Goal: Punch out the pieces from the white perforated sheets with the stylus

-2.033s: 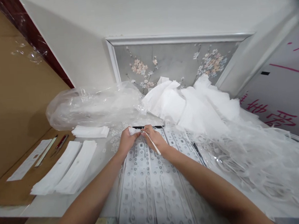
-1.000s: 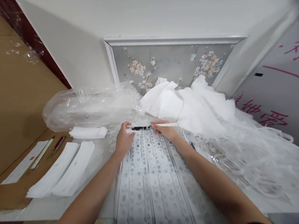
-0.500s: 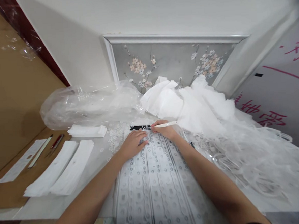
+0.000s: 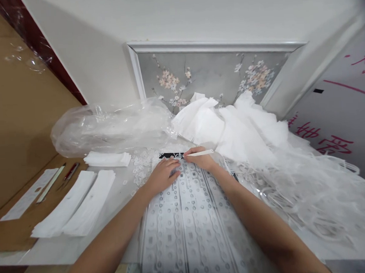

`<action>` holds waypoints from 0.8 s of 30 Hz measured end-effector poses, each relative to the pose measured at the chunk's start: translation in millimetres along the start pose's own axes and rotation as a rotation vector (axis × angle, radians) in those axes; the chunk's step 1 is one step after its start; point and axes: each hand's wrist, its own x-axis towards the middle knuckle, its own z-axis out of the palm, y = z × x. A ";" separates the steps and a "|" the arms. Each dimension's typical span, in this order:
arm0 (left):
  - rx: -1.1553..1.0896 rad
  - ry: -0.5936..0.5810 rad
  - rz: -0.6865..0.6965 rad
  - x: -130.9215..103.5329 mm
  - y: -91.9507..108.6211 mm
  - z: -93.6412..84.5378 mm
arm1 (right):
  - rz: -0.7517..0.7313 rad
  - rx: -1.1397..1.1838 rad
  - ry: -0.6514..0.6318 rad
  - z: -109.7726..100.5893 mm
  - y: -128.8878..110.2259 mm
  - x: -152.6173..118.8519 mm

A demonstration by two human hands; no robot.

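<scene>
A pale wall with a framed floral panel (image 4: 209,75) is seen beyond the hands, and below it a light desk (image 4: 53,252) is crowded with white material. The left hand (image 4: 163,175) is laid flat, palm down and fingers extended, on a long patterned sheet (image 4: 188,235), which is stretched from beneath the hands toward the person. By the right hand (image 4: 199,158) a slim white pen-like tool (image 4: 205,152) is gripped, its rear end pointed off to the right; its tip is too small to be made out clearly. Just beyond the left fingertips a black strip (image 4: 165,155) is exposed at the sheet's far end. Small clear pieces (image 4: 141,168) are scattered left of the left hand, where two curved white stacks (image 4: 66,205) are also placed, farther out. Behind the hands a clear plastic bag (image 4: 108,128) is set to the left and white sheets (image 4: 231,125) are piled to the right; tangled white strips (image 4: 322,198) are heaped right of the right forearm.
</scene>
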 end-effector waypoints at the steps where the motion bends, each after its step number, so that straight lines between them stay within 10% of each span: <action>1: -0.005 0.004 -0.001 0.1 0.3 -0.1 | -0.014 -0.037 0.006 1.0 -0.8 -0.1; 24: 0.026 0.004 0.025 -0.4 1.9 1.6 | -0.604 -0.585 -0.152 5.5 -2.2 -7.1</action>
